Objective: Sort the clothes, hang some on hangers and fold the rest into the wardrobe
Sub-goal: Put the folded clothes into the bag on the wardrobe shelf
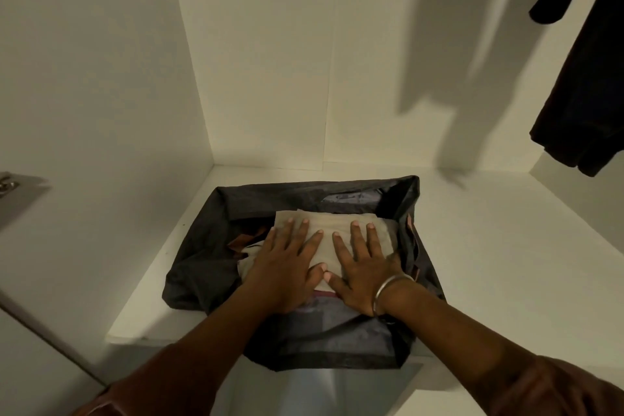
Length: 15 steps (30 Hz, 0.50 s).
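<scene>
A folded beige garment [326, 221] lies on top of other clothes inside a dark grey fabric storage bin [304, 191] on the white wardrobe shelf [489, 246]. My left hand [287, 260] rests flat on the garment's left half, fingers spread. Beside it, my right hand [363, 263], with a metal bangle on the wrist, lies flat on the right half. Both palms press down and the thumbs nearly touch. A brownish piece of cloth [244, 240] shows at the left inside the bin.
Dark garments [580, 78] hang at the upper right of the wardrobe and throw shadows on the back wall. The white side wall [101, 78] stands at the left. A door hinge [8, 184] shows at the far left edge.
</scene>
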Available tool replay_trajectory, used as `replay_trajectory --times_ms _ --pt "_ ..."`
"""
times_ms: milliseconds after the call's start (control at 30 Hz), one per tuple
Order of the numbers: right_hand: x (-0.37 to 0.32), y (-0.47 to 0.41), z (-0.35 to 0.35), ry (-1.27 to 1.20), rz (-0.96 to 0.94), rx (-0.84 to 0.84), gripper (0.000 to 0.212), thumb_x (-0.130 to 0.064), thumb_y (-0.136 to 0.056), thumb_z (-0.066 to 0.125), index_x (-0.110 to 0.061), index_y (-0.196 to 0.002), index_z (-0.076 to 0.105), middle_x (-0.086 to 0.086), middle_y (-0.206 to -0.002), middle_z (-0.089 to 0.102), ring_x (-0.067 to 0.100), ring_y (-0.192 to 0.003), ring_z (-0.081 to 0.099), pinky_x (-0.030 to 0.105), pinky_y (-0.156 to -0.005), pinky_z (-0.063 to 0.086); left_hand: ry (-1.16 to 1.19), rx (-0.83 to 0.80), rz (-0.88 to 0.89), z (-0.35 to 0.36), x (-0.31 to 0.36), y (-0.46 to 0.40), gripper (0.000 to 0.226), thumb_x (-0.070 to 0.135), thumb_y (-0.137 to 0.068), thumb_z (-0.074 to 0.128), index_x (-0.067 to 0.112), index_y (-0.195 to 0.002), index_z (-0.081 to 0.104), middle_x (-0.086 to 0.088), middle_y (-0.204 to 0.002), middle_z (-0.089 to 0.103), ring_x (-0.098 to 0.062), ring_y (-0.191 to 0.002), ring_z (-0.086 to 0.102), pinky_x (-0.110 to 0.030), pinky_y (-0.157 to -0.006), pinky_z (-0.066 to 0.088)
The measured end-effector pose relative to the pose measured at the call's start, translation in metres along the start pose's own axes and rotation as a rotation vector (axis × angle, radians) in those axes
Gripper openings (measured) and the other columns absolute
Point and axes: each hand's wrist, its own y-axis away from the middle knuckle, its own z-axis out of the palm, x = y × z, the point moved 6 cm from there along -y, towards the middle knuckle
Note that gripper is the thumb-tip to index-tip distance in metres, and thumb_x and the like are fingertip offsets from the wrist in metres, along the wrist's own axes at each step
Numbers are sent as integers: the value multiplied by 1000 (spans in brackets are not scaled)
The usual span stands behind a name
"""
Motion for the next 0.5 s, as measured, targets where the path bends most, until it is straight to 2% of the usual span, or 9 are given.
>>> replay_trajectory --times_ms 67,100,200,233,300,367,433,500 --pt "-2 1 1 -22 4 28 113 -92 -65 -19 -31 -160 -23 10 -165 -37 39 -152 -32 68 -122 4 0 2 7 1 0 -2 91 70 -81 -14 31 -163 -12 -7 -170 -22 -31 -157 -21 -52 -127 -8" --pt "-2 1 2 -29 9 28 113 -92 -65 -18 -30 -160 -23 10 -165 -37 39 -152 -32 68 -122 4 -1 -1 9 2 0 -2 91 70 -81 -15 30 -163 -12 -7 -170 -22 -31 -157 -21 -52 -127 -8" --pt "-1 2 1 -46 9 11 87 -77 -95 11 -30 -160 -22 9 -164 -37 37 -152 -33 67 -122 1 -10 -27 -9 -1 3 1 93 70 -79 -18 30 -163 -13 -8 -170 -22 -32 -157 -20 -53 -127 -8" --pt "-1 3 0 -51 5 3 85 -74 -99 16 -30 -161 -21 9 -165 -36 37 -152 -33 68 -122 1 -20 -34 -33 -4 5 3 90 70 -82 -17 29 -163 -13 -8 -170 -22 -33 -157 -19 -54 -127 -8" --pt "0 6 -3 -60 -10 1 85 -71 -100 23 -29 -162 -16 8 -167 -32 34 -154 -30 69 -121 3 -32 -49 -99 -8 12 9 76 65 -99 -1 26 -164 -11 -10 -171 -19 -34 -158 -17 -56 -127 -7" --pt "2 17 -8 -72 -43 51 83 -65 -102 31 -25 -165 -7 8 -171 -21 32 -157 -20 68 -122 7 -15 -37 -152 -13 23 17 68 54 -108 14 21 -164 -7 -11 -172 -12 -33 -159 -13 -56 -127 -8" --pt "5 32 -12 -82 -94 147 78 -57 -104 36 -19 -165 6 11 -173 -5 29 -160 -7 65 -125 11 -13 -9 -163 -16 34 24 66 48 -110 18 17 -165 0 -12 -173 -4 -31 -160 -6 -55 -127 -7" --pt "8 50 -12 -78 -141 246 75 -56 -101 29 -16 -163 18 13 -172 12 28 -160 7 59 -126 17 1 31 -157 -20 44 32 63 45 -110 20 16 -164 7 -12 -173 4 -29 -160 1 -54 -127 -4"
